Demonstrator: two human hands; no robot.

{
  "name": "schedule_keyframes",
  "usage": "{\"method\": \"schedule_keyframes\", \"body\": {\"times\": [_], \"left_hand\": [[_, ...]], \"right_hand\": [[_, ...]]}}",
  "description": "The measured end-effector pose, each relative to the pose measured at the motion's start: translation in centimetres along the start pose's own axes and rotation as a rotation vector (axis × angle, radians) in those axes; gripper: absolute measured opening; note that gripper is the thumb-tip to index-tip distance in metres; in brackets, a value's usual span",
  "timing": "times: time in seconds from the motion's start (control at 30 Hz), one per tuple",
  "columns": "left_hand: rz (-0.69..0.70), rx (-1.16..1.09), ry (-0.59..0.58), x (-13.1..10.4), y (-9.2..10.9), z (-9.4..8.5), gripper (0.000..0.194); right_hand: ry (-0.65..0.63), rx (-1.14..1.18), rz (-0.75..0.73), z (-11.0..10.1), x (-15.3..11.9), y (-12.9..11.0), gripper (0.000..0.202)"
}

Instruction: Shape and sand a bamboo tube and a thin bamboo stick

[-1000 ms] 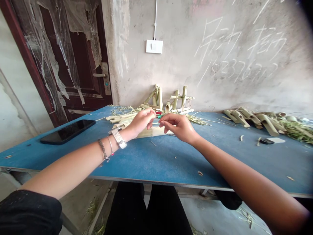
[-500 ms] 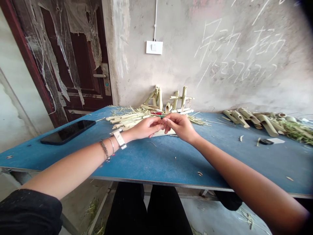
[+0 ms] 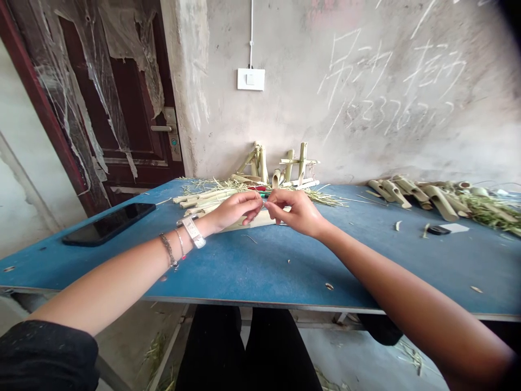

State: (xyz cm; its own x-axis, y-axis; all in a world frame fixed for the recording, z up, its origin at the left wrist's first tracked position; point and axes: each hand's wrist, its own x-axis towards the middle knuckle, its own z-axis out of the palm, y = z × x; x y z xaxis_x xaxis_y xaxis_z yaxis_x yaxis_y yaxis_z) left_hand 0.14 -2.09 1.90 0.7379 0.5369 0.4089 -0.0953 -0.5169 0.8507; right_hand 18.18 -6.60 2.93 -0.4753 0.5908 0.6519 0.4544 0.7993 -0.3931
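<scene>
My left hand (image 3: 238, 209), with a watch (image 3: 192, 231) at its wrist, has thumb and fingers pinched together. My right hand (image 3: 296, 212) is pinched in the same way, its fingertips almost meeting those of the left. Whatever lies between the fingertips is too thin or small to make out. Both hands hover over a pale split bamboo piece (image 3: 264, 219) on the blue table (image 3: 244, 266). Behind the left hand lie several cut bamboo pieces (image 3: 195, 200). A red object (image 3: 257, 188) and a partly hidden green one show just beyond the fingers.
A black phone (image 3: 109, 224) lies at the left. Small bamboo structures (image 3: 257, 163) stand against the wall. More cut bamboo (image 3: 442, 202) and shavings (image 3: 496, 210) are piled at the right, near a black-and-white tool (image 3: 448, 229). A door (image 3: 122, 108) is at the left.
My fingertips have drawn slightly apart, and the green object behind them shows more. The whole view has shifted a little, so the scene appears further left.
</scene>
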Motion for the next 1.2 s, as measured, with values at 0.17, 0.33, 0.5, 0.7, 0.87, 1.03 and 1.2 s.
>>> {"method": "schedule_keyframes", "body": {"times": [0.17,0.33,0.5,0.7,0.87,1.03,1.2], "left_hand": [[0.005,0.007,0.209,0.3,0.1,-0.6,0.026],[0.035,-0.052,0.429,0.5,0.3,-2.9,0.025],[0.033,-0.071,0.595,0.5,-0.2,-5.4,0.022],[0.0,-0.081,0.665,0.4,-1.1,-6.6,0.02],[-0.067,0.006,0.854,0.2,-1.7,-8.1,0.022],[-0.169,0.166,0.827,0.3,-2.2,-8.0,0.043],[-0.052,0.399,0.583,0.3,-1.0,-4.8,0.05]], "right_hand": [[-0.012,-0.179,-0.111,-0.3,-0.1,-0.4,0.026],[-0.022,-0.206,-0.132,0.0,-0.1,-0.3,0.028],[0.045,-0.17,-0.102,0.0,-0.1,0.0,0.026],[0.131,-0.082,-0.06,-0.2,-0.1,-0.2,0.026],[0.073,0.011,-0.06,-0.2,-0.2,-0.4,0.026],[0.047,0.113,0.057,-0.1,-0.1,-0.1,0.027],[-0.009,0.231,0.145,-0.1,-0.1,0.7,0.027]]}}
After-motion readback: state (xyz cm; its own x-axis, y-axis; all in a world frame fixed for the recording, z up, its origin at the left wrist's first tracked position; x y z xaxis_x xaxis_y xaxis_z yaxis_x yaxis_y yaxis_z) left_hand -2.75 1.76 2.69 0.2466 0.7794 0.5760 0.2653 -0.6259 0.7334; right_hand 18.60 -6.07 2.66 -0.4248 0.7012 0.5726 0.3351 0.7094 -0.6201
